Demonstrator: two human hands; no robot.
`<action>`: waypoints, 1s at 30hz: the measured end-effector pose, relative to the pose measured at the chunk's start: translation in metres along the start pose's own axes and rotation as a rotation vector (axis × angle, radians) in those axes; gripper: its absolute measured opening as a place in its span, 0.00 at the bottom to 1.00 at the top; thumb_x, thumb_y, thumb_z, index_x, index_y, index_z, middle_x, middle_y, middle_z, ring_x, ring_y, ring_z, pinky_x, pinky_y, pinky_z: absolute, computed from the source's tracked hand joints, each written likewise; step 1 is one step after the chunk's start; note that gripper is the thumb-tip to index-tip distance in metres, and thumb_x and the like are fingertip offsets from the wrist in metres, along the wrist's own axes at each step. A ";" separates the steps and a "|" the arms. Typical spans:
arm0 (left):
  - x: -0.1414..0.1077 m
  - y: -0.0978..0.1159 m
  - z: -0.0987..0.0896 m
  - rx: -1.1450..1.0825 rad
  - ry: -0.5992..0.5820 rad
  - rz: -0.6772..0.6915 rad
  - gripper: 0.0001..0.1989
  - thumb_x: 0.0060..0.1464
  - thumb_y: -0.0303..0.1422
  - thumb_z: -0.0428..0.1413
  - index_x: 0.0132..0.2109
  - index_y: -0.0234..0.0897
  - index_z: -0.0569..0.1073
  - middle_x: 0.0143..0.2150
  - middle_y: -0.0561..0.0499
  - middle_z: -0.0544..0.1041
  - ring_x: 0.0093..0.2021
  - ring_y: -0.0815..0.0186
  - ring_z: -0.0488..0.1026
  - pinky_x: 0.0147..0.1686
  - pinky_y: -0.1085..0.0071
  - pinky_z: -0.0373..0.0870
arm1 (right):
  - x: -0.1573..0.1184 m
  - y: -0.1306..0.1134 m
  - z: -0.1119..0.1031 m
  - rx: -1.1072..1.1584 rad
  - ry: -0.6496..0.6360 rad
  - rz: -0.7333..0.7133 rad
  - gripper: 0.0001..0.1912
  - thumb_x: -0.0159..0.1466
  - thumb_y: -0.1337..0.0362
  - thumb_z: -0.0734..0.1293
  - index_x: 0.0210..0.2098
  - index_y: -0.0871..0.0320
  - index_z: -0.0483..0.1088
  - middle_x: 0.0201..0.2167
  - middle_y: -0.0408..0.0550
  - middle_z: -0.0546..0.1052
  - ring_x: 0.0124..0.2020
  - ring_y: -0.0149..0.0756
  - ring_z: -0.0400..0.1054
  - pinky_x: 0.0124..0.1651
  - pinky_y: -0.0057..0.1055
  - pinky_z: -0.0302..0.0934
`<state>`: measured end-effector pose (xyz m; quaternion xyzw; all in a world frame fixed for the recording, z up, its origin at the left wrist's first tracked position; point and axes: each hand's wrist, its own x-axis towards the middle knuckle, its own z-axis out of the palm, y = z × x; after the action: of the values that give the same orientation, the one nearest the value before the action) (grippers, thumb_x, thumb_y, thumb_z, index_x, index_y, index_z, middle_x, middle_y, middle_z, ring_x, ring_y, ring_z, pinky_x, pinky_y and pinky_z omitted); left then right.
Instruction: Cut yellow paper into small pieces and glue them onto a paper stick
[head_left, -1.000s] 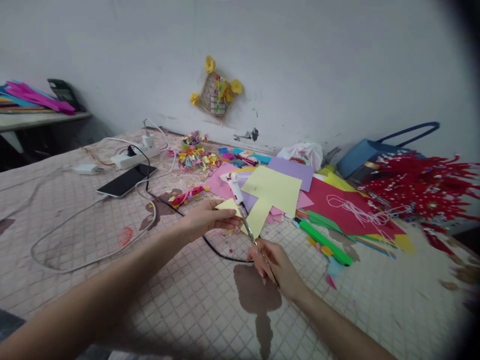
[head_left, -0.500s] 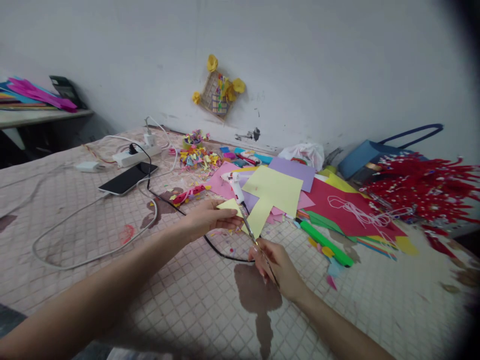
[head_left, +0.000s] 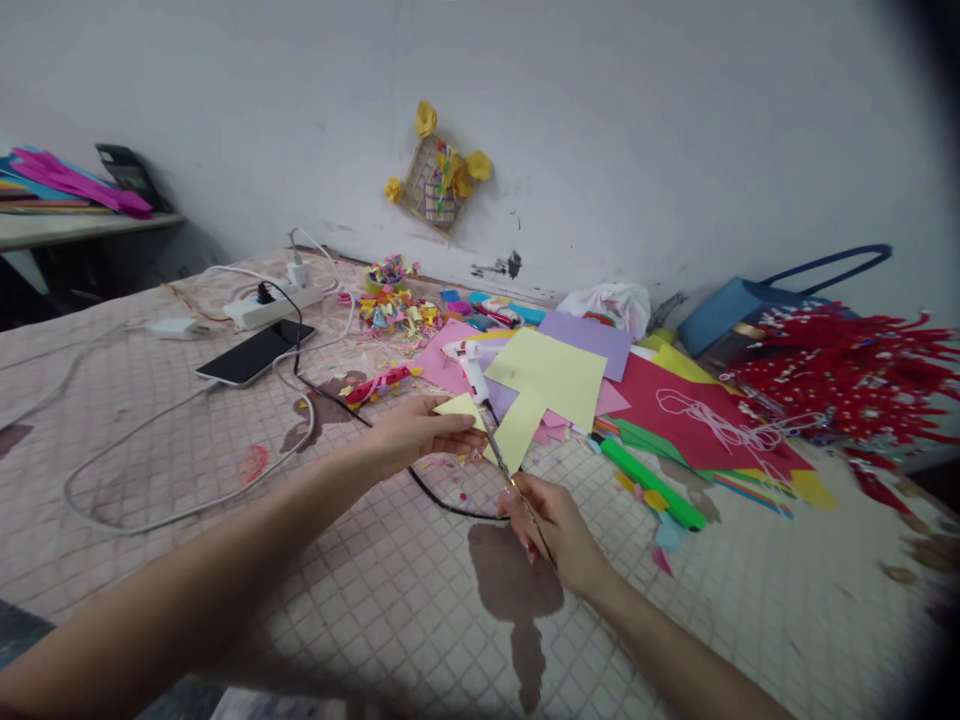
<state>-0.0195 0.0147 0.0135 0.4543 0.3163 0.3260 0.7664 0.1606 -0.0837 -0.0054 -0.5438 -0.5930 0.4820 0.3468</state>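
Note:
My left hand point(head_left: 427, 435) pinches a small pale yellow piece of paper point(head_left: 459, 405) between thumb and fingers. Closed around the handles of a pair of scissors point(head_left: 498, 456) is my right hand point(head_left: 559, 525), with the blades pointing away and up to the left. The blades lie along the right edge of the held paper; whether they are parted is hard to see. Just beyond, larger pale yellow paper point(head_left: 555, 365) rests on the pile, with a narrower part reaching toward the scissors. A white glue gun point(head_left: 471, 372) lies behind my left hand.
A phone point(head_left: 255, 353), a power strip point(head_left: 274, 308) and loose cables lie to the left. Paper scraps point(head_left: 401, 312) are heaped at the back. On the right are red paper point(head_left: 675, 410), a green glue stick or marker-like object point(head_left: 652, 483), white string point(head_left: 720, 425) and red fuzzy stems point(head_left: 840, 370).
Almost nothing differs. Both hands, the yellow paper and the scissors keep nearly the same places, with only a slight shift of the whole view.

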 end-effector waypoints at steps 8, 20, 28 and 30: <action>0.001 0.000 0.000 0.004 0.006 0.004 0.06 0.48 0.27 0.59 0.34 0.29 0.71 0.31 0.44 0.79 0.29 0.69 0.76 0.33 0.76 0.72 | 0.002 0.004 -0.001 0.001 0.002 -0.009 0.21 0.59 0.46 0.58 0.24 0.58 0.61 0.10 0.34 0.58 0.10 0.22 0.50 0.12 0.20 0.45; 0.000 -0.005 0.000 0.095 -0.047 -0.036 0.11 0.45 0.30 0.61 0.36 0.28 0.73 0.32 0.43 0.78 0.29 0.69 0.75 0.32 0.75 0.72 | 0.009 0.006 -0.005 0.120 0.107 -0.017 0.18 0.57 0.50 0.62 0.26 0.59 0.63 0.12 0.34 0.59 0.10 0.22 0.52 0.13 0.20 0.46; -0.009 -0.025 0.018 0.357 -0.220 -0.156 0.13 0.43 0.35 0.61 0.35 0.31 0.73 0.29 0.48 0.78 0.26 0.70 0.74 0.28 0.77 0.70 | 0.010 -0.004 -0.005 0.127 0.071 -0.015 0.13 0.57 0.56 0.64 0.30 0.60 0.65 0.13 0.35 0.61 0.12 0.22 0.53 0.14 0.20 0.46; -0.009 -0.029 0.020 0.398 -0.246 -0.129 0.13 0.43 0.36 0.60 0.34 0.31 0.73 0.29 0.48 0.78 0.27 0.70 0.74 0.28 0.76 0.70 | 0.010 -0.003 -0.004 0.099 0.076 -0.022 0.11 0.57 0.57 0.63 0.28 0.60 0.63 0.13 0.35 0.61 0.12 0.22 0.53 0.14 0.20 0.47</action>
<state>-0.0031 -0.0125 -0.0031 0.6115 0.3068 0.1499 0.7138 0.1614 -0.0733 -0.0028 -0.5376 -0.5606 0.4859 0.4008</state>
